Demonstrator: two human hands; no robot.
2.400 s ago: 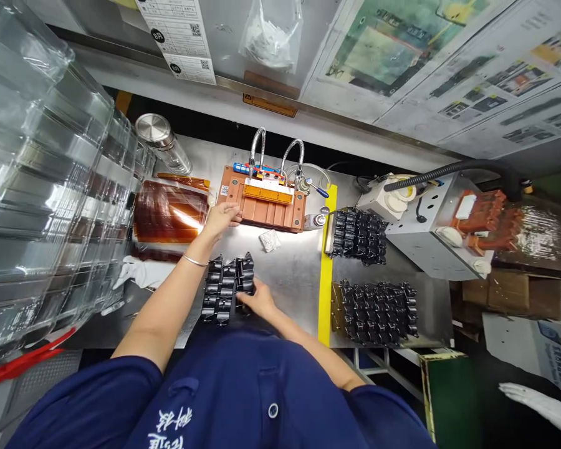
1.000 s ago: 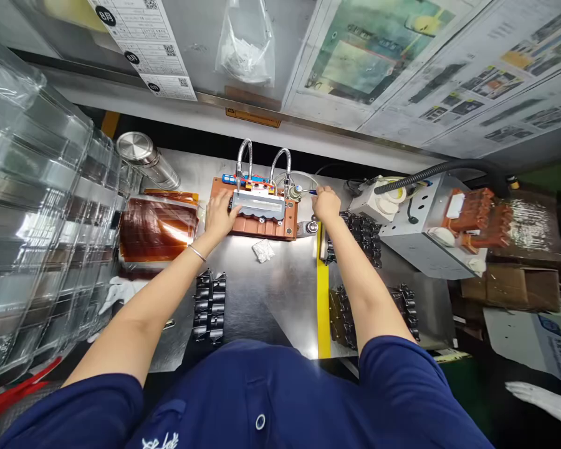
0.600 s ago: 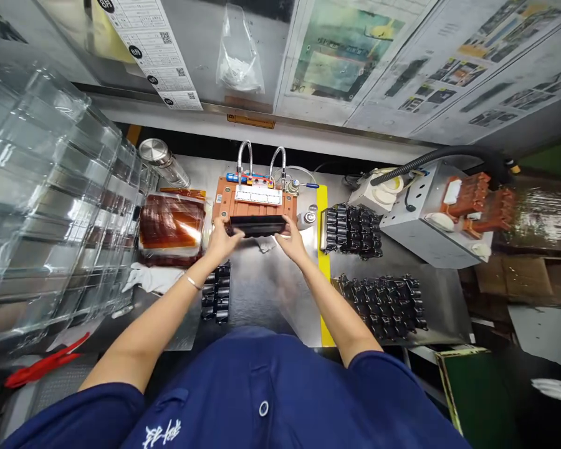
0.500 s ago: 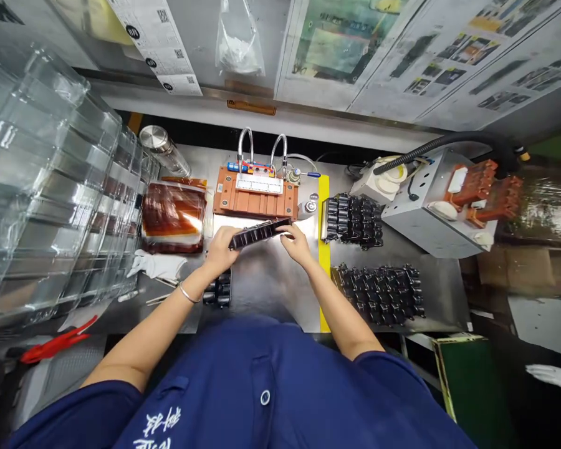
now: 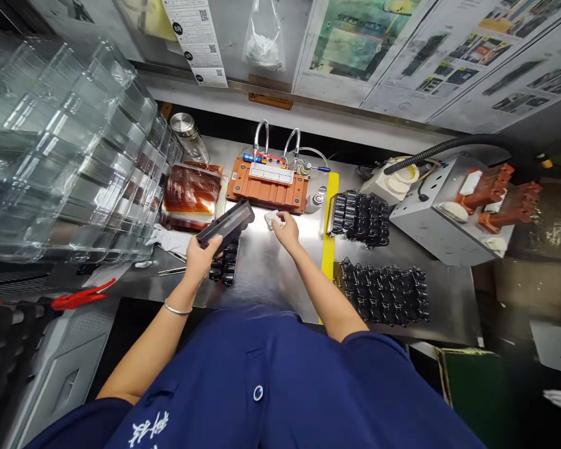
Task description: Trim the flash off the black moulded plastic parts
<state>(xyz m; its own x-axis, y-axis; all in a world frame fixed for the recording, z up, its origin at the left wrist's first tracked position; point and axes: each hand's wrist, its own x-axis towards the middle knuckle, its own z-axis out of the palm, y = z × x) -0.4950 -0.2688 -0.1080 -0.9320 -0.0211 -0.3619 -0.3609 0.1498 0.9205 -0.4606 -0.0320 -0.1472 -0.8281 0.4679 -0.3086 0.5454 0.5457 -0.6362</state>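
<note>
My left hand (image 5: 200, 255) is closed around the near end of a long black plastic part (image 5: 229, 221), which it holds tilted above the steel bench. A long pale strip shows along the part's inner side. My right hand (image 5: 287, 231) pinches a small crumpled white piece, perhaps cloth or tissue (image 5: 270, 219), to the right of the part. Beyond both hands sits an orange-brown fixture (image 5: 267, 192) with a white perforated plate on top and two looped metal hoses. Beneath the held part lie more black ribbed parts (image 5: 224, 267), partly hidden.
Stacked clear plastic trays (image 5: 98, 162) rise at the left, beside amber film-wrapped sheets (image 5: 192, 193) and a glass bottle (image 5: 189, 137). Right of the yellow tape (image 5: 328, 255) lie two groups of black parts (image 5: 359, 218). A grey box machine (image 5: 434, 212) stands at the far right.
My right hand has let go of the black part and now holds the white piece. My left hand has moved left and turned the part, so its pale inner strip shows.
</note>
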